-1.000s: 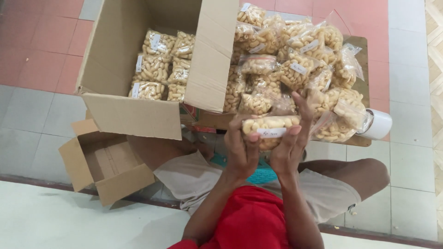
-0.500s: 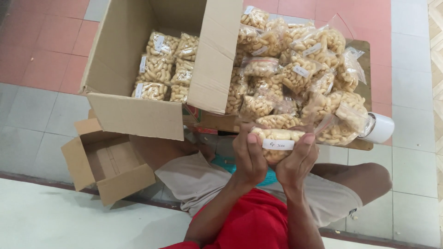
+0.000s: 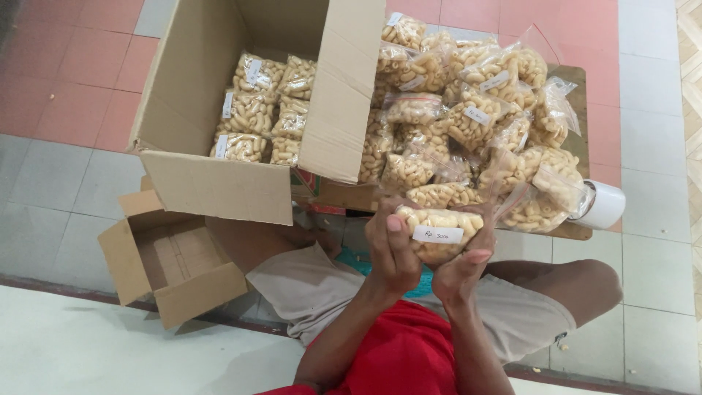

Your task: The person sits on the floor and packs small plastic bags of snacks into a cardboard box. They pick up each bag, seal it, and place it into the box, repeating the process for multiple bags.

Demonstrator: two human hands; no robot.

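Both hands hold one small clear plastic bag of pale curled snacks with a white sticker (image 3: pixel 439 232); the left hand (image 3: pixel 391 252) wraps its left side with the thumb on top, and the right hand (image 3: pixel 461 272) cups it from below and the right; each grip is closed around the bag; the fingers behind the bag are hidden. The bag is up in the air, just in front of the near edge of the low brown wooden table (image 3: pixel 344 196); the table top is mostly covered by a big heap of the same clear snack bags (image 3: pixel 468 124), so only its edges show. A white roll (image 3: pixel 603 205) lies at the table's right corner, partly behind the heap. The big open brown cardboard box (image 3: pixel 219 186) holds more snack bags; its top is cut off. A small open cardboard box (image 3: pixel 164 256) sits on the tiled floor (image 3: pixel 51 183). Compared with a moment ago, the bag and both hands have come lower and closer to the person's body.
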